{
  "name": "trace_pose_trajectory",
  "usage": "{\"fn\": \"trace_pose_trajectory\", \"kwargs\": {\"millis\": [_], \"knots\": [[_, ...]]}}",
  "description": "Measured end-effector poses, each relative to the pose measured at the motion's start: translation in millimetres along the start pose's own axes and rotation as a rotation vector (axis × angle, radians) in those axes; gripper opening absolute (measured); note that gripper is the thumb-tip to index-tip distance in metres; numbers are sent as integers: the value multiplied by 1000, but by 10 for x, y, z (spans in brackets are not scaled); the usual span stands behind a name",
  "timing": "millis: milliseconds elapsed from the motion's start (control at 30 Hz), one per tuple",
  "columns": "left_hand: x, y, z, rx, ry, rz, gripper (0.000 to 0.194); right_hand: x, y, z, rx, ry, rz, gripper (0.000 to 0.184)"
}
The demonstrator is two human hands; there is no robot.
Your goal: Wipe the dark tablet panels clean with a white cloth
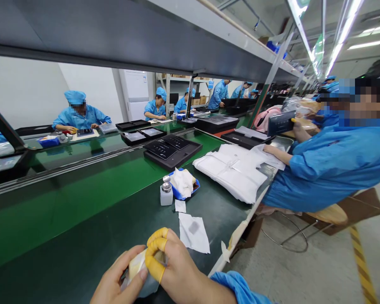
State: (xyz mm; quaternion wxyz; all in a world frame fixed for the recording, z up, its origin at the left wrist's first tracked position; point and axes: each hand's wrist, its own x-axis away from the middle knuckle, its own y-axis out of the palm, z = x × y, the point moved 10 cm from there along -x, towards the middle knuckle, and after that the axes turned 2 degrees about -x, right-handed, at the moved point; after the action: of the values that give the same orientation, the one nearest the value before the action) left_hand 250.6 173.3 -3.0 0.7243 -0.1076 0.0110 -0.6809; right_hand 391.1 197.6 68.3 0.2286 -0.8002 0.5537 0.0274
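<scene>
At the bottom middle, my left hand [117, 280] and my right hand [174, 270] meet over the dark table edge. Both grip a small pale wad of cloth or wipe [136, 264] between them. Yellow finger cots cover two fingers of my right hand, which press on the wad. A blue sleeve covers my right wrist. Just beyond my hands lie a white wipe with a grey smudge [194, 232] and a smaller white scrap [180, 206].
A small white pump bottle [166, 192] and a blue dish of wipes [184, 183] stand ahead. Black trays with dark panels [172, 151] sit on the green conveyor [82, 185]. A stack of white bags [237, 171] lies before a seated co-worker in blue [329, 164]. Several other workers sit across the line.
</scene>
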Motion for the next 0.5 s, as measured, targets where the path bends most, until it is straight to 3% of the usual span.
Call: {"fn": "trace_pose_trajectory", "kwargs": {"millis": [167, 333, 500], "knots": [[-28, -60, -9, -41, -2, 8, 63, -34, 0, 84, -35, 85, -24, 15], [-84, -36, -154, 8, -147, -138, 78, -112, 52, 311, -132, 277, -45, 49], [-6, 69, -205, 291, -371, -210, 62, -137, 138, 717, -581, 454, -2, 72]]}}
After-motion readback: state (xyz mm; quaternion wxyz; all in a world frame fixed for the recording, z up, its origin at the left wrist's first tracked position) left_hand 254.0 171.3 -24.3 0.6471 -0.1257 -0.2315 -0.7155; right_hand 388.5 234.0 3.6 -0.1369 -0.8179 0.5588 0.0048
